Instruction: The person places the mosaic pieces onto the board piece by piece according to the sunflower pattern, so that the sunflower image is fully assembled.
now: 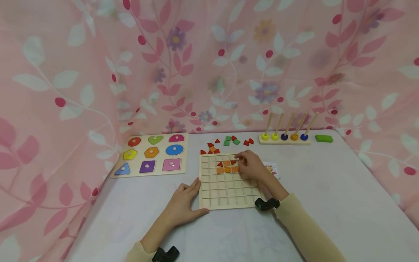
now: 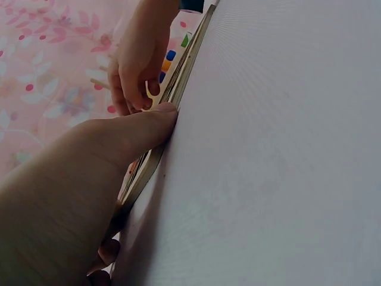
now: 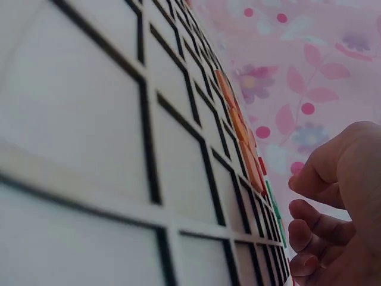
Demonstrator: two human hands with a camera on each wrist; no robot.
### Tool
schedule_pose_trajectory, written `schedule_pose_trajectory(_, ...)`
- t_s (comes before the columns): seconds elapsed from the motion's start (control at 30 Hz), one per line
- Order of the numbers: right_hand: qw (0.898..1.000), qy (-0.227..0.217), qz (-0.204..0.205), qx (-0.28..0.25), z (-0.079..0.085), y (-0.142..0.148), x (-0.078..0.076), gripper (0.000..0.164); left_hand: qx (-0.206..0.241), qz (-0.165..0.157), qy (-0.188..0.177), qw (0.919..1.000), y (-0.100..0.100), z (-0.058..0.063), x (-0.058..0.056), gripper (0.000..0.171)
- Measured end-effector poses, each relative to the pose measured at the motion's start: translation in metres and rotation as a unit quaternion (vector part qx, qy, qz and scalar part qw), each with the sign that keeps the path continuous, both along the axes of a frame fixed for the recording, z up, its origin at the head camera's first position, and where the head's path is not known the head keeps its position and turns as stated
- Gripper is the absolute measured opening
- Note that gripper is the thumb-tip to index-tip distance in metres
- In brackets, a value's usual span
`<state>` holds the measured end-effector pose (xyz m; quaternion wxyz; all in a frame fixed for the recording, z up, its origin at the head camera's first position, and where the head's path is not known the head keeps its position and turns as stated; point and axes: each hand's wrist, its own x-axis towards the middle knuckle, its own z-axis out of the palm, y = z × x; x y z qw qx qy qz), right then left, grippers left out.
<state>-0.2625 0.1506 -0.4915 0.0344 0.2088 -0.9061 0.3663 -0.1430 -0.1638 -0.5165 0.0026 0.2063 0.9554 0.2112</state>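
A wooden grid board (image 1: pixel 212 193) lies flat on the white table. My left hand (image 1: pixel 181 205) steadies it, straight fingers along the left edge and thumb at the front left corner; the left wrist view shows that thumb (image 2: pixel 161 119) against the rim. Over the board's upper right part hovers my right hand (image 1: pixel 252 165). In the right wrist view its bent fingers (image 3: pixel 321 226) stand apart from the thumb, with no piece visible between them. Orange squares (image 1: pixel 220 170), an orange circle (image 1: pixel 227 170) and red triangles (image 1: pixel 220 164) sit in upper cells. My right hand hides some cells.
Loose red pieces (image 1: pixel 203 152) and green squares (image 1: pixel 226 143) lie behind the board. A knobbed shape puzzle (image 1: pixel 135 168) is at left. Behind to the right stand a peg stacker (image 1: pixel 284 142) and a green block (image 1: pixel 324 138). A pattern card (image 1: pixel 275 171) lies beside my right forearm.
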Motion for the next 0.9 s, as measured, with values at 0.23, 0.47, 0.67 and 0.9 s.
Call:
schedule_pose_trajectory(0.23, 1.000, -0.012, -0.026, -0.011, -0.009, 0.005, 0.006, 0.028, 0.003, -0.006, -0.002, 1.0000, 0.000, 0.001, -0.001, 0.105)
schedule_pose_trajectory(0.47, 0.998, -0.016, -0.052, -0.038, -0.022, -0.003, 0.011, 0.024, -0.003, -0.001, -0.008, 1.0000, 0.000, -0.003, 0.001, 0.105)
schedule_pose_trajectory(0.67, 0.998, 0.015, -0.057, -0.034, -0.027, -0.010, 0.012, 0.022, -0.003, 0.002, -0.002, 1.0000, -0.002, 0.001, 0.002, 0.105)
schedule_pose_trajectory(0.9, 0.997, 0.014, -0.067, -0.030, -0.028, -0.009, 0.011, 0.022, 0.001, -0.002, -0.001, 1.0000, -0.001, 0.003, 0.001, 0.105)
